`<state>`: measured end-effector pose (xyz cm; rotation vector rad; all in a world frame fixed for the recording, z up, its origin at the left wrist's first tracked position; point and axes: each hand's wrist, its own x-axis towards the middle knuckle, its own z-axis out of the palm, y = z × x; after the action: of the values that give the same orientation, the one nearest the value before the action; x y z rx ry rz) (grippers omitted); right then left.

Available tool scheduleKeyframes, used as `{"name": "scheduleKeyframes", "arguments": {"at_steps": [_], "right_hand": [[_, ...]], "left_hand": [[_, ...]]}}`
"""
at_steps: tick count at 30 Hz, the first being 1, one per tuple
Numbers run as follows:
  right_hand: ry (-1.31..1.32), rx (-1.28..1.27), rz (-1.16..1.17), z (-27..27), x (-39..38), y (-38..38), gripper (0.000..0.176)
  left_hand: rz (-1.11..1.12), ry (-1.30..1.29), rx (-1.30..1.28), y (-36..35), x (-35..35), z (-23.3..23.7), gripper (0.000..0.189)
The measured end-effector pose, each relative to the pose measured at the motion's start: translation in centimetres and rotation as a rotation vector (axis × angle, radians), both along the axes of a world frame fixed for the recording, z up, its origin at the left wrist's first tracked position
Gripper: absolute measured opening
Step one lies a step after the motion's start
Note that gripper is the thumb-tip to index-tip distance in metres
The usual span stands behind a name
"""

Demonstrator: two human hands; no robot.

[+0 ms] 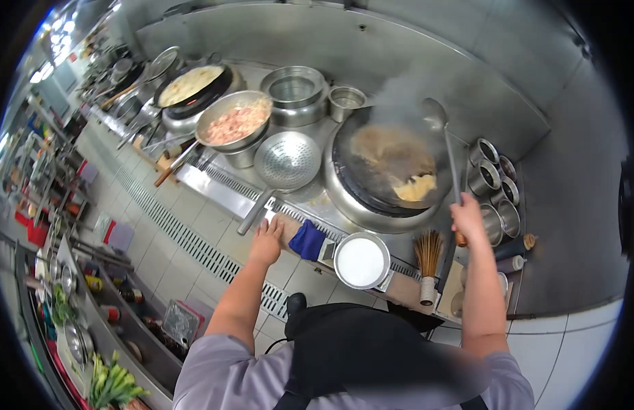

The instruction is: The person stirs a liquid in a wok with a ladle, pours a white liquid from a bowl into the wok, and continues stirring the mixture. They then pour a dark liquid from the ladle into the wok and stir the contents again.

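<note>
My right hand (467,217) grips the wooden-ended handle of a long ladle (451,152), its bowl raised over the far right side of a steaming wok (346,179). Inside the wok lie brownish liquid and a pale yellow piece of food (416,188). My left hand (266,240) rests with spread fingers on the front edge of the stove counter, close to the handle of a perforated strainer (287,161). Beside that hand is a folded blue cloth (307,240). Right of the cloth stands a metal pot (338,271) holding something white.
A bamboo brush (428,256) lies near the front edge. Several metal canisters (484,179) stand at the right. Behind the strainer are a pan (206,140) of pinkish chopped food and a large pot (296,113). Another wok (218,89) sits farther left. Shelves (146,342) flank the left.
</note>
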<state>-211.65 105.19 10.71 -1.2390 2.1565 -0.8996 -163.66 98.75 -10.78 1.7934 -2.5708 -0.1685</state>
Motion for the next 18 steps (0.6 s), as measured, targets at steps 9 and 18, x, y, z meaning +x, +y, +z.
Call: {"name": "scheduleKeyframes", "arguments": {"at_steps": [9,18], "right_hand": [[-0.784,0.094,-0.082,-4.7,7.8,-0.1,0.016],[-0.884,0.129,-0.014,0.9,9.1,0.7,0.011]], "left_hand": [[0.133,0.446,-0.024,3.0,3.8,3.0,0.028],[0.249,0.012,0.571,14.0,15.8,-8.7,0.041]]}}
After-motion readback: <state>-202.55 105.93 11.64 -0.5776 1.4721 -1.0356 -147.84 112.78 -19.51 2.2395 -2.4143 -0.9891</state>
